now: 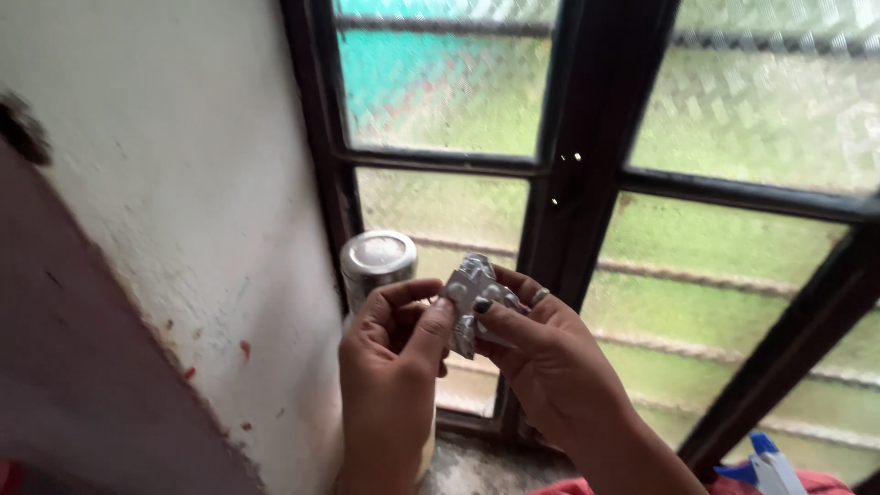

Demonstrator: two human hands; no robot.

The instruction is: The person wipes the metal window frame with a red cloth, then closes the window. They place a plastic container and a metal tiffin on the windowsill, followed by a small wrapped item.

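While both hands meet in front of the window, a silver blister strip of tablets (472, 298) sits pinched between them, held up at chest height approx, well above the sill. Left hand (392, 353) grips the strip's lower left edge w/ thumb and forefinger pressed together on the foil, other fingers curled in behind. Right hand (541, 362) holds the right side, its dark-nailed thumb lying flat across the front of the strip and the fingers backing it from behind; a ring shows on 1 finger. Strip looks crumpled and folded over, several round bubbles facing the camera. Held this way, 2 hands on opposite edges, prob so the thin foil stays taut and doesn't flop; thumbs on the front face give pressure against the bubbles.

Just behind the left hand stands a steel container w/ a round shiny lid (378, 261), on the sill (477, 463) in the corner next to the whitewashed wall (183, 183), tucked there where it can't roll. Dark window frame (587, 137) w/ frosted glass panes fills the bkgd. Bottom right, a blue and white object (765, 463) pokes in, can't tell what it is
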